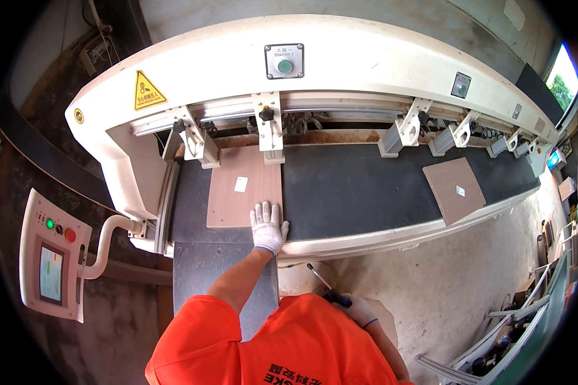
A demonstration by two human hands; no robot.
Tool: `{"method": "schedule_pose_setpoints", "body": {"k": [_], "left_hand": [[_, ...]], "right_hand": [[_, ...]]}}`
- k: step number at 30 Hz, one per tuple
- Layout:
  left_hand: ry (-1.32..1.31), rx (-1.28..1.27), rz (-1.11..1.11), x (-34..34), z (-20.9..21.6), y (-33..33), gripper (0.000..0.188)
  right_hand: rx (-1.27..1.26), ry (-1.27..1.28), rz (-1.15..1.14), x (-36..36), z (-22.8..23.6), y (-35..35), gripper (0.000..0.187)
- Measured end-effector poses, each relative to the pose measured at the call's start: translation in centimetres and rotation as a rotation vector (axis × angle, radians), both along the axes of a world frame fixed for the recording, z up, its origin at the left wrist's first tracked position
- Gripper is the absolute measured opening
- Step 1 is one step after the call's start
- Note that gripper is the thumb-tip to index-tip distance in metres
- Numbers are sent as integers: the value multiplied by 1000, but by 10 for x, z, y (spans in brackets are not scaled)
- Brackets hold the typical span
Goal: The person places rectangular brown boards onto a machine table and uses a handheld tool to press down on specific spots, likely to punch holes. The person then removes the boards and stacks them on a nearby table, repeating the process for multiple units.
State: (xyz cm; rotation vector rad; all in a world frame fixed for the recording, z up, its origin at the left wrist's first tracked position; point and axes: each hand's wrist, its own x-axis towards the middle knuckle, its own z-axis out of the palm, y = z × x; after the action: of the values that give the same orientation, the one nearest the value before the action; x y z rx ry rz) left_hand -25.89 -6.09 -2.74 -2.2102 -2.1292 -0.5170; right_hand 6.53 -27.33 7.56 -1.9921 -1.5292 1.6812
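Observation:
My left hand [268,228], in a white glove with fingers stretched, lies flat on the near right corner of a pinkish-brown wood-grain board [228,199]. A small white label [241,184] is stuck on this board. The board rests on the dark machine bed, its far edge beneath two clamp blocks. Low by my body, my right hand [359,310], also gloved, is closed on a tool [319,278] with a dark blue handle and a thin black-tipped metal shaft. My orange shirt partly covers this tool's lower end, and its exact kind cannot be made out.
A second labelled board [455,190] lies askew on the bed [353,186] at right, overhanging the front edge. Clamp blocks [401,131] line the cream machine beam [366,51]. A control panel [54,256] stands left; metal frames [494,333] stand at lower right.

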Motion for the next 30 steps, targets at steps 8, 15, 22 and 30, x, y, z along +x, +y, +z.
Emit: {"method": "schedule_pose_setpoints", "body": {"k": [8, 15, 22, 30], "left_hand": [[-2, 0, 0, 1, 0, -1, 78], [-10, -14, -5, -1, 0, 0, 79], [-39, -8, -47, -8, -3, 3, 78], [-39, 35, -58, -9, -6, 3, 80]], "right_hand": [[95, -17, -1, 4, -24, -15, 54], [75, -39, -5, 2, -17, -17, 56], [1, -84, 2, 4, -6, -23, 61], [36, -32, -38, 12, -24, -38, 55]]}}
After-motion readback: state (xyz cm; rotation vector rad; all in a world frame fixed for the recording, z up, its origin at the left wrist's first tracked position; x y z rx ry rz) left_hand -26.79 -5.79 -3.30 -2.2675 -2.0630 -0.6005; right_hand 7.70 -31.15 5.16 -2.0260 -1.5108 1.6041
